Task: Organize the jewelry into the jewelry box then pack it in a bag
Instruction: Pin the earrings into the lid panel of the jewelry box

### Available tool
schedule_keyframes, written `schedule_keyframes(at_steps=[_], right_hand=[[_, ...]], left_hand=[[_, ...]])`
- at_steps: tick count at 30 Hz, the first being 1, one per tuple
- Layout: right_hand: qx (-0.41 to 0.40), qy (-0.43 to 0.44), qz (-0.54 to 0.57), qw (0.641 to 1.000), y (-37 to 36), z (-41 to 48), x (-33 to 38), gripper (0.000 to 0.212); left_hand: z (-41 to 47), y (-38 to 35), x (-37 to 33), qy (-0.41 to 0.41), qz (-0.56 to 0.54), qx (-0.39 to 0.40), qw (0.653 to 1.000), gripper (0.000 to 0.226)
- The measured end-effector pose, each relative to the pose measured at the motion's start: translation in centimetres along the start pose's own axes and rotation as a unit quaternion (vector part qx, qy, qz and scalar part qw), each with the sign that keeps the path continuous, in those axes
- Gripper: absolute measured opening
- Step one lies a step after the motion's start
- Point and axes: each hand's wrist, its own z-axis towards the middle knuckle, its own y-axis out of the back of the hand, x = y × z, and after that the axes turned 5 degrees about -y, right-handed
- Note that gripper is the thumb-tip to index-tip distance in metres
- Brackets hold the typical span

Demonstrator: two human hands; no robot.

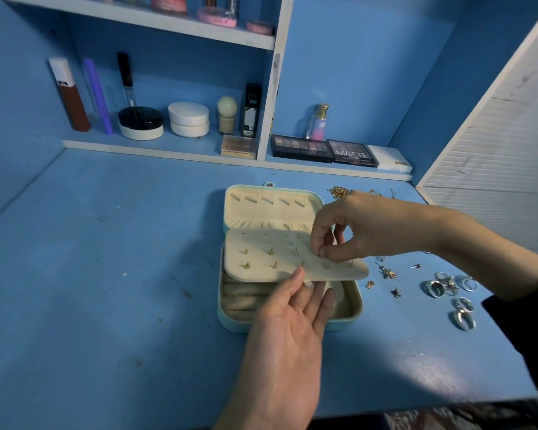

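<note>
An open teal jewelry box point(230, 321) with cream lining lies on the blue desk. Its earring flap point(271, 265) is lifted over the tray and carries several stud earrings. My left hand point(289, 342) is palm up, with its straight fingers under the flap's front edge and the thumb on top. My right hand point(351, 225) pinches a small earring at the flap's right side; the earring itself is mostly hidden. Loose earrings point(387, 271), silver rings point(448, 287) and a gold chain point(339, 191) lie on the desk to the right of the box.
Cosmetics stand on the shelf behind: jars point(188, 117), tubes point(70, 94), eyeshadow palettes point(323, 148), a perfume bottle point(319, 122). A white slatted panel point(494, 150) stands at the right. No bag is in view.
</note>
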Motion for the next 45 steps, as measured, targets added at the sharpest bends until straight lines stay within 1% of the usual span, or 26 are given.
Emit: schedule_keyframes(at_steps=[10, 14, 19, 23, 26, 28, 32, 38, 43, 45], right_hand=[[0.017, -0.033, 0.002, 0.999, -0.1, 0.5, -0.1, 0.009], [0.003, -0.025, 0.049, 0.998, -0.3, -0.1, -0.3, 0.012], [-0.010, -0.013, 0.118, 0.993, -0.2, -1.3, -1.4, 0.017], [0.019, -0.003, 0.167, 0.986, 0.1, -3.0, -1.9, 0.033], [0.015, 0.003, 0.138, 0.990, -0.2, -3.8, -2.1, 0.046], [-0.004, 0.005, 0.126, 0.992, -0.4, -3.9, -2.2, 0.049], [-0.031, 0.009, 0.134, 0.990, -0.2, -3.9, -2.1, 0.044], [-0.058, 0.009, 0.128, 0.990, 0.5, -3.8, -2.6, 0.034], [-0.098, 0.048, 0.142, 0.984, 1.2, -3.4, -2.6, 0.013], [-0.114, 0.053, 0.153, 0.980, 1.5, -3.2, -2.6, 0.010]], left_hand=[[0.0, 0.2, 0.0, 0.001, 0.003, 0.004, 1.000, 0.030], [-0.1, 0.1, 0.0, 0.000, 0.009, 0.008, 1.000, 0.034], [-0.1, 0.0, -0.2, 0.004, 0.008, 0.008, 1.000, 0.033], [0.0, -0.1, -0.2, 0.009, 0.009, 0.006, 1.000, 0.035], [-0.2, 0.0, -0.4, 0.014, 0.008, 0.014, 1.000, 0.035], [-0.2, -0.1, -0.5, 0.020, 0.009, 0.015, 1.000, 0.036], [-0.1, -0.4, -0.6, 0.026, 0.013, 0.017, 0.999, 0.038], [0.1, -0.8, -1.5, 0.025, 0.009, 0.023, 0.999, 0.031], [0.0, -0.7, -2.5, 0.048, 0.011, 0.025, 0.998, 0.047], [-0.2, -0.9, -3.2, 0.047, 0.002, 0.024, 0.999, 0.046]])
